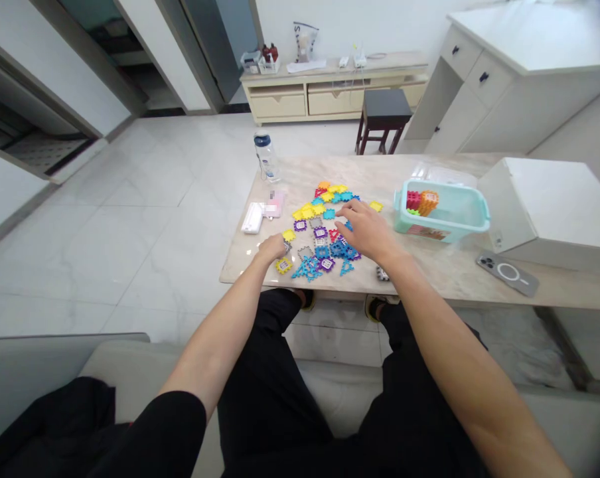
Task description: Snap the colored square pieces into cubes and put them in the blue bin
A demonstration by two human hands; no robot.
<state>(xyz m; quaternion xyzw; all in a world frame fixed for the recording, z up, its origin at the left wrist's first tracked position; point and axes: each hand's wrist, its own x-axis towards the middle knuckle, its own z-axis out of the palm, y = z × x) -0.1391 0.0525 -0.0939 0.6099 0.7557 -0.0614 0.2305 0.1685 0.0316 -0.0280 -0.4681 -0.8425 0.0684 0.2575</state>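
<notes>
Colourful notched interlocking tiles lie scattered on the table (pixel 454 272) in front of me. My left hand (pixel 273 248) is closed at the left side of the pile, its fingertips against a grey tile (pixel 287 247). Whether it grips that tile is hidden. A yellow tile (pixel 289 235) lies just beyond those fingers, and a yellow tile with a white centre (pixel 283 265) is nearer me. Over the right of the pile, my right hand (pixel 367 229) is open, fingers spread and pointing left. Close to its fingertips lies a light-blue tile (pixel 328 214); below it are heaped blue tiles (pixel 342 249).
A mint-green basket (pixel 442 229) with red and orange tiles stands right of the pile, beside a white box (pixel 553 199). A phone (pixel 506 272) lies near the front edge. At the left are a water bottle (pixel 266 158) and a white packet (pixel 253 218).
</notes>
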